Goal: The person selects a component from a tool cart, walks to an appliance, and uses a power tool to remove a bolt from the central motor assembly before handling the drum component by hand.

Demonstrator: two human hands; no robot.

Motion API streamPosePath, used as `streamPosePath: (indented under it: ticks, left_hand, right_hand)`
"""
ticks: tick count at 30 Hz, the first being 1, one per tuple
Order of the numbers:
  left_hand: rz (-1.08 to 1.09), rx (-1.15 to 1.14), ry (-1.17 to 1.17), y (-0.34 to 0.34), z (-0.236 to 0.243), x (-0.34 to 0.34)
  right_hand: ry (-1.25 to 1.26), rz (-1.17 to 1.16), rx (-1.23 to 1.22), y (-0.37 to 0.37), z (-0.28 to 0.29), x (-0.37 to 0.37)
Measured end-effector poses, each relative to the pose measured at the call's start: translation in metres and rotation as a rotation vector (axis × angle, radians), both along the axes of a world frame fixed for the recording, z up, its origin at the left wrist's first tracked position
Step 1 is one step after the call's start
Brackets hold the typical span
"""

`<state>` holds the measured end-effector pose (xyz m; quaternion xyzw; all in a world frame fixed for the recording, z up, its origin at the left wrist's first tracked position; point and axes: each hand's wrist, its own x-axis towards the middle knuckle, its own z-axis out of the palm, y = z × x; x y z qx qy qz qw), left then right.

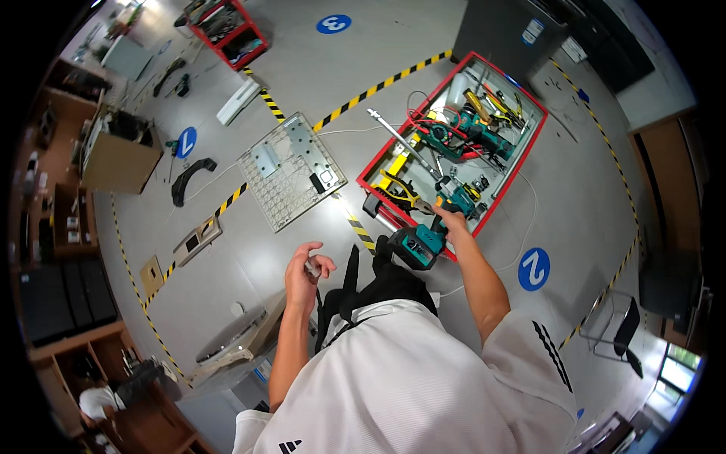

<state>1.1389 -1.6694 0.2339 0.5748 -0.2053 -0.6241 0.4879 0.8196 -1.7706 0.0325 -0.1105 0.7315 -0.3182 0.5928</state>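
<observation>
Right hand (pixel 454 223) wraps handle of teal power drill (pixel 435 219), grip closed tight round it. Drill sits in hand, battery end (pixel 416 246) low toward body, nose pointing at red tool tray (pixel 529 144) on floor, over tray's near edge. Left hand (pixel 306 268) apart from drill, fingers curled loose round small grey part (pixel 311 266). Flat grey panel (pixel 291 170) lies on floor, farther out.
</observation>
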Motion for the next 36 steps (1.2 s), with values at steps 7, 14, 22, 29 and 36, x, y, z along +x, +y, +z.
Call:
streamPosePath:
  ticks: [7, 14, 22, 29, 36]
  left_hand:
    - [-0.344, 0.020, 0.059, -0.097, -0.024, -0.012]
    - [-0.588, 0.092, 0.015, -0.184, -0.056, -0.043]
    - [-0.319, 0.350, 0.305, -0.237, -0.077, -0.079]
    - [0.061, 0.293, 0.684, -0.257, -0.052, -0.013]
    - [0.194, 0.198, 0.683, -0.275, -0.045, 0.061]
  right_hand:
    - [0.217, -0.089, -0.018, 0.007, -0.033, 0.001]
    - [0.195, -0.182, -0.297, 0.012, 0.077, 0.038]
    - [0.619, -0.026, -0.551, 0.037, 0.155, 0.111]
    - [0.444, 0.697, -0.699, 0.007, 0.185, 0.185]
    - [0.470, 0.894, -1.007, -0.002, 0.171, 0.231]
